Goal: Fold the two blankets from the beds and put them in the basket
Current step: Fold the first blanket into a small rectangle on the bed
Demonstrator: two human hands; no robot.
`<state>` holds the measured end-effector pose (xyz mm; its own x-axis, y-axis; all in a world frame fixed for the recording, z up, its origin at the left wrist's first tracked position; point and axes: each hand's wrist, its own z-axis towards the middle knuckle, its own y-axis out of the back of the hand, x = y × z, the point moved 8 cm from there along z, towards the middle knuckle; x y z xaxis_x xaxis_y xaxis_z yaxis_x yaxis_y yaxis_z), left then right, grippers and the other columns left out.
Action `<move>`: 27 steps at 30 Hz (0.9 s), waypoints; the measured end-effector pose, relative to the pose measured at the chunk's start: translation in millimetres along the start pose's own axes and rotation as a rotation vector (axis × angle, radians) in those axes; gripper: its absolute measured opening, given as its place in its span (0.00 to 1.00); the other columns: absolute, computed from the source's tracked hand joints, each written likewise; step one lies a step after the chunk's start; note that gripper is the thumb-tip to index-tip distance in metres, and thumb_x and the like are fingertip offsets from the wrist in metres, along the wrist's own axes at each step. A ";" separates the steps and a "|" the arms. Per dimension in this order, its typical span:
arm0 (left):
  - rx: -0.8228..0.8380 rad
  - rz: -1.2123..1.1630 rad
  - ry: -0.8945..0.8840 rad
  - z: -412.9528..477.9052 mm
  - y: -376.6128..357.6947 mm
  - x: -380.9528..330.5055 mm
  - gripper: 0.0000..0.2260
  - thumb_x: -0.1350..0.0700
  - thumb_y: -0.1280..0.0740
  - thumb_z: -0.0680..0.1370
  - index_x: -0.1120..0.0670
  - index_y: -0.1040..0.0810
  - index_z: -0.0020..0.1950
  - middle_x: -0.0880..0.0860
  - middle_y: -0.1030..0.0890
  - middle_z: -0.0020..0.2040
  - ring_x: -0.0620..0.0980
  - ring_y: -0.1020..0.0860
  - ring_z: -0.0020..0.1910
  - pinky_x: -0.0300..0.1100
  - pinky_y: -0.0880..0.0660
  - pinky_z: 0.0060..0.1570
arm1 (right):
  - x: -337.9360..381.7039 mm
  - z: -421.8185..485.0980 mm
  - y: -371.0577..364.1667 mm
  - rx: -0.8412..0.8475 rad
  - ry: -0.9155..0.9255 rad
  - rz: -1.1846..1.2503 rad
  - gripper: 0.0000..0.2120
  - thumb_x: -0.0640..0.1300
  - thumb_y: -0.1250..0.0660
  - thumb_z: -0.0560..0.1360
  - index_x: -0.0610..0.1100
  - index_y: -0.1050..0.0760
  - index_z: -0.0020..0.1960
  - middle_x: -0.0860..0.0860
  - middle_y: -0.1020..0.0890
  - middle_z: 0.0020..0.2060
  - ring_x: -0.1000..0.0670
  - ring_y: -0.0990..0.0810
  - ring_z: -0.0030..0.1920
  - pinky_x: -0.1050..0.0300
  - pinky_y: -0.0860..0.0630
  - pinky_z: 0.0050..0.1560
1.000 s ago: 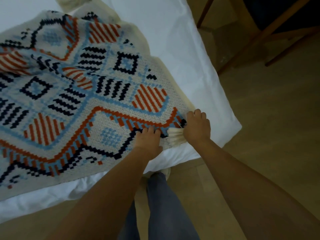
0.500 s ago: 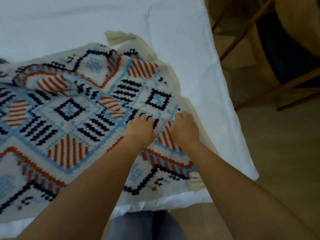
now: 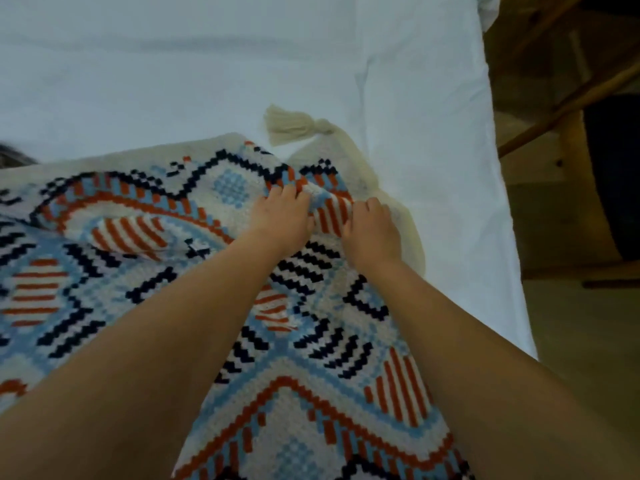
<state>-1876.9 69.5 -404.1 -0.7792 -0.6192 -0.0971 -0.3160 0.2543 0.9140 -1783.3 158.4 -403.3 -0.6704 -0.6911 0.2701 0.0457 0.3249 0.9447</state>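
A knitted blanket (image 3: 180, 306) with a cream ground and orange, light-blue and navy geometric patterns lies spread on the white bed (image 3: 207, 71). A cream tassel (image 3: 294, 124) sticks out from its far corner. My left hand (image 3: 280, 220) grips a raised fold of the blanket near that far edge. A palm's width to its right, my right hand (image 3: 372, 230) holds the same fold with curled fingers. Both forearms stretch out over the blanket. No basket or second blanket is in view.
The bed's right edge (image 3: 505, 237) runs down the frame. Beyond it are a wooden floor (image 3: 588, 358) and the legs of a wooden chair (image 3: 568, 95) with a dark seat.
Both hands have moved up the blanket from its near tasselled corner to the far edge and now bunch the fabric there. The view has shifted forward over the bed.
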 end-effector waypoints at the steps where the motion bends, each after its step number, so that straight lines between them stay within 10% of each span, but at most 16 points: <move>1: -0.003 -0.007 0.017 10.3 1.2 4.4 0.19 0.49 0.46 0.80 0.56 0.36 0.68 0.58 0.33 0.67 0.58 0.35 0.65 0.53 0.35 0.60 | 3.1 10.8 -2.1 -0.003 0.011 -0.014 0.11 0.41 0.44 0.78 0.38 0.30 0.57 0.42 0.27 0.56 0.43 0.30 0.56 0.54 0.32 0.45; 9: -0.278 -0.083 0.112 69.6 23.5 35.4 0.17 0.51 0.47 0.81 0.60 0.29 0.62 0.59 0.29 0.63 0.58 0.32 0.62 0.53 0.39 0.61 | 11.1 89.9 -1.5 -0.060 0.090 0.088 0.10 0.37 0.45 0.77 0.37 0.28 0.54 0.42 0.27 0.55 0.43 0.30 0.54 0.52 0.32 0.45; 18: 0.122 0.099 0.221 113.7 -1.1 55.3 0.25 0.43 0.39 0.75 0.56 0.32 0.66 0.58 0.29 0.63 0.58 0.31 0.64 0.61 0.46 0.68 | 24.8 145.4 -29.9 0.200 0.172 -0.072 0.34 0.50 0.35 0.75 0.43 0.48 0.74 0.42 0.33 0.66 0.41 0.34 0.64 0.48 0.33 0.59; 23: 0.030 0.096 0.095 121.8 8.7 39.2 0.09 0.53 0.41 0.78 0.54 0.26 0.55 0.55 0.25 0.57 0.56 0.29 0.61 0.60 0.46 0.68 | 27.8 153.6 -23.6 0.064 0.224 -0.122 0.12 0.36 0.43 0.76 0.38 0.30 0.58 0.42 0.23 0.53 0.42 0.26 0.53 0.53 0.34 0.43; 27: -0.107 0.025 0.091 137.0 31.1 31.1 0.05 0.60 0.42 0.78 0.53 0.30 0.52 0.54 0.23 0.48 0.56 0.27 0.51 0.54 0.40 0.62 | 6.8 171.8 -0.3 0.001 0.212 -0.130 0.12 0.30 0.43 0.74 0.38 0.27 0.53 0.42 0.22 0.50 0.42 0.25 0.50 0.54 0.35 0.38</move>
<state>-1985.1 159.9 -432.6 -0.7323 -0.6797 -0.0417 -0.2333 0.1928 0.9531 -1915.1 264.5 -433.7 -0.5006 -0.8469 0.1793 -0.0318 0.2249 0.9739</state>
